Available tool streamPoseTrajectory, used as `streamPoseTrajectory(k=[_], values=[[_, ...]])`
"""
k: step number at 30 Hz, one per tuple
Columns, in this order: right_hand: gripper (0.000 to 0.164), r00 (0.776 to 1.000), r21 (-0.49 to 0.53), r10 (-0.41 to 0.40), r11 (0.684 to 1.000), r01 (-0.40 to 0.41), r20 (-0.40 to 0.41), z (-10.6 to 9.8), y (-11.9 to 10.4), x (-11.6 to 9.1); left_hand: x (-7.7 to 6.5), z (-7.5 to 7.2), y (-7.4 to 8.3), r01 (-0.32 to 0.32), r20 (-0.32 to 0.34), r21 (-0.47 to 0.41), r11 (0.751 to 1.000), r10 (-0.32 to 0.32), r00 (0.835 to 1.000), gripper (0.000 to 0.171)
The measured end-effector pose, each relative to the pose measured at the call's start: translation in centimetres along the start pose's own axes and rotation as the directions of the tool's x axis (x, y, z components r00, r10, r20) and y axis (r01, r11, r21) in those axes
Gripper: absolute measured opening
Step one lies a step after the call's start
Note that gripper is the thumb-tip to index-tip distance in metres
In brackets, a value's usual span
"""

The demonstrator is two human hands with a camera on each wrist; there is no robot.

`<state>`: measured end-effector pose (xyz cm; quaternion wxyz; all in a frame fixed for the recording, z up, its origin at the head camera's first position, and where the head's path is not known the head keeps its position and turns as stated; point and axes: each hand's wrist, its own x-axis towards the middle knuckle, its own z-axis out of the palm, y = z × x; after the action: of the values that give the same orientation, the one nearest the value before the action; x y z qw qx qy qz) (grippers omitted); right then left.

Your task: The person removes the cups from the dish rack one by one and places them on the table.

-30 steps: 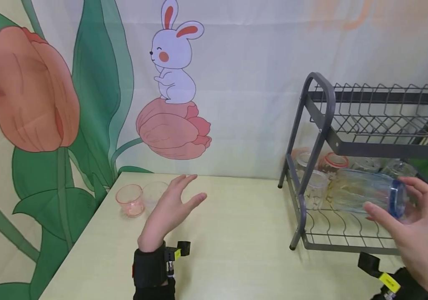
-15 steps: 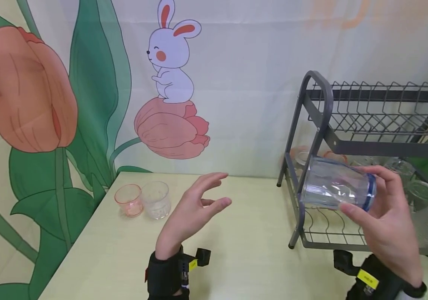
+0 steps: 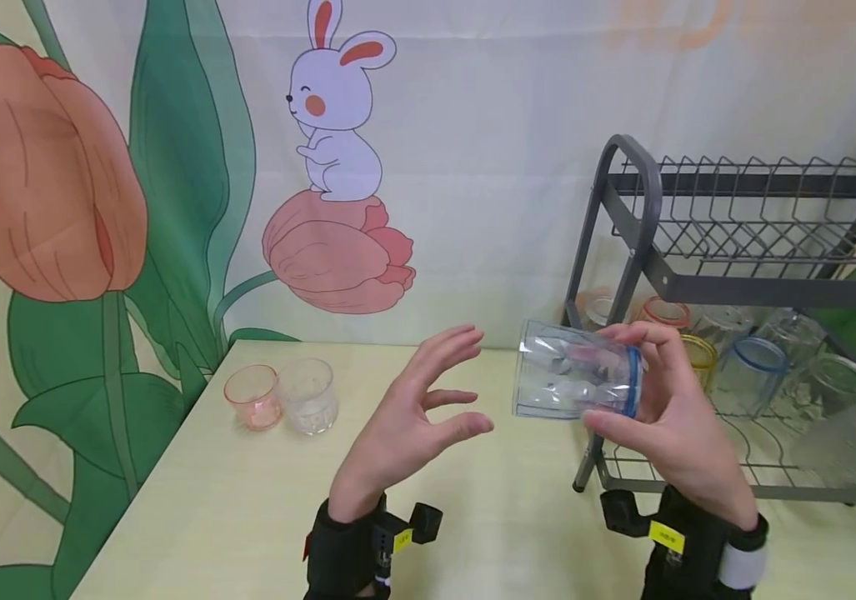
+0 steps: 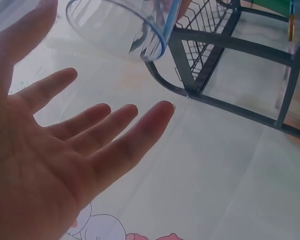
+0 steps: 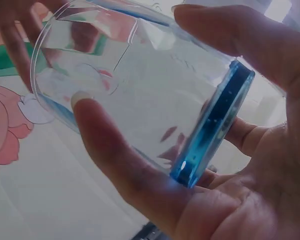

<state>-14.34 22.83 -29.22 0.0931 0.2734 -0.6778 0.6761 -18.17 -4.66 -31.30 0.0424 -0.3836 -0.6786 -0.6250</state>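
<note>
The clear drinking glass (image 3: 570,375) is held up off the desk (image 3: 247,517), tipped onto its side, its mouth toward the left and its blue base (image 5: 212,125) toward the right palm. Handled well, it probably wants a firm but light grip close to that thick base, since the smooth wall looks liable to slip or roll; turning it upright slowly from the wrist, mouth upward, should leave the rim untouched and let the base meet the desk flat. The right hand (image 3: 668,408) has hold of it, thumb on one side and fingers on the other, parted only by the width of the glass; whether the palm touches the base I cannot tell. The left hand (image 3: 416,417) is empty, its fingers well spread, near the mouth but not touching; it seems well placed to steady the wall if needed. Farther left on the desk stand a pink glass (image 3: 253,404) and a clear tumbler (image 3: 309,398), side by side, so a landing spot should leave room around them. To the right, the rack (image 3: 773,292) carries more glassware on its lower tier.
</note>
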Motion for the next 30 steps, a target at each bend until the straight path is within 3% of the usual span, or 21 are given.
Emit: streamPoseTrajectory(k=[14, 21, 30], values=[[0.071, 0.991, -0.013, 0.045, 0.999, -0.043, 0.125, 2.1, 0.7, 1.4, 0.3, 0.7, 0.1, -0.036, 0.055, -0.067, 0.997, 0.039, 0.998, 0.086], [0.07, 0.985, 0.012, 0.054, 0.998, -0.057, 0.162, 2.6, 1.1, 1.7, 0.2, 0.6, -0.1, -0.054, 0.023, -0.039, 0.998, 0.055, 0.998, 0.082], [0.076, 0.978, -0.037, 0.079, 0.997, -0.073, 0.193, 2.9, 1.1, 1.9, 0.1, 0.6, -0.3, -0.057, -0.005, -0.021, 0.998, 0.057, 0.998, 0.072]])
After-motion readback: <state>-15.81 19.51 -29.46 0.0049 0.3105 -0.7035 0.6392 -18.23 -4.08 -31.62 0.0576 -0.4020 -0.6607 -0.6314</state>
